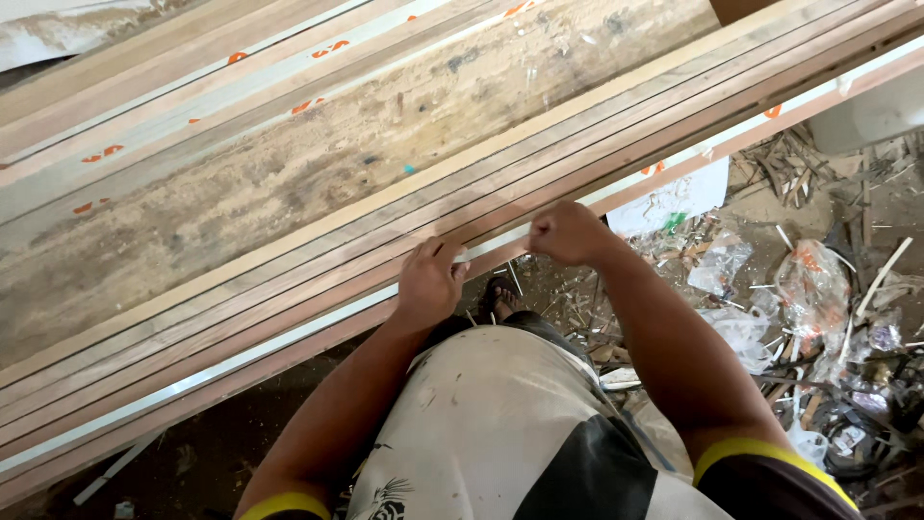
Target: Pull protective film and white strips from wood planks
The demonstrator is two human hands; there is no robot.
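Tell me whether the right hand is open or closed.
Closed: the right hand is curled into a fist at the edge of the long reddish wooden strips; nothing visibly protrudes from it.

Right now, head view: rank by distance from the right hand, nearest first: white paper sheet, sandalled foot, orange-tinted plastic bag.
From the right hand:
1. Sandalled foot, just below-left on the floor.
2. White paper sheet, to its right under the boards; close to the foot's distance, hard to call.
3. Orange-tinted plastic bag, far right among the debris.
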